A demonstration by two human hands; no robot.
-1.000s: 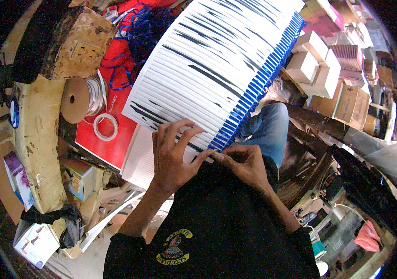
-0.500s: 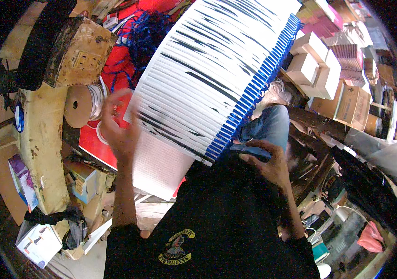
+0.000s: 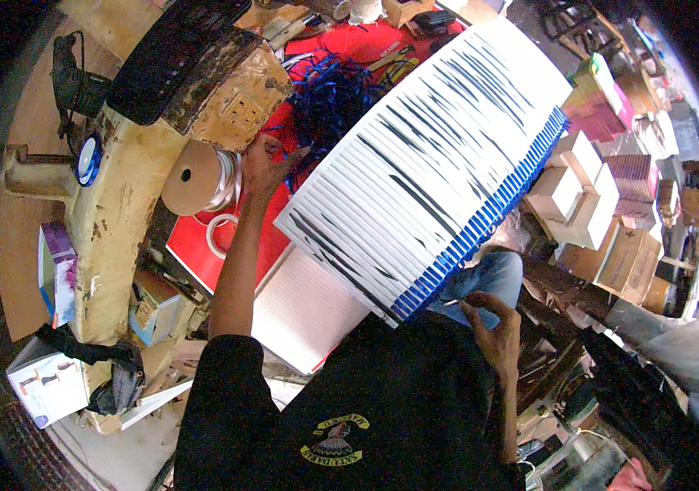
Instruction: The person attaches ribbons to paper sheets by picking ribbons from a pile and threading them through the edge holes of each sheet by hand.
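Note:
A long fanned stack of white-paged booklets [image 3: 415, 164] lies slanting across my lap and the work surface. Short blue strips [image 3: 480, 237] run along its right edge. My left hand [image 3: 261, 170] reaches past the stack's left side, fingers apart, beside a tangled heap of blue ribbon strips [image 3: 329, 90]. Whether its fingertips touch a strip is unclear. Close to the stack's near right corner, my right hand [image 3: 495, 331] is closed in a pinch by my knee. A thin pale tip shows at its fingers, too small to name. Lined white sheets [image 3: 304, 307] lie under the stack's near end.
A ribbon spool [image 3: 190, 178] and a white tape ring [image 3: 220, 236] sit on the red sheet [image 3: 190, 250] at left. Beyond them stands a worn cream-coloured machine [image 3: 120, 221]. White boxes [image 3: 574, 196] and a brown carton [image 3: 627, 262] are stacked at right.
My left hand has moved forward from the stack's near left corner to beside the blue heap. The right hand stays near the stack's corner. The whole view has shifted.

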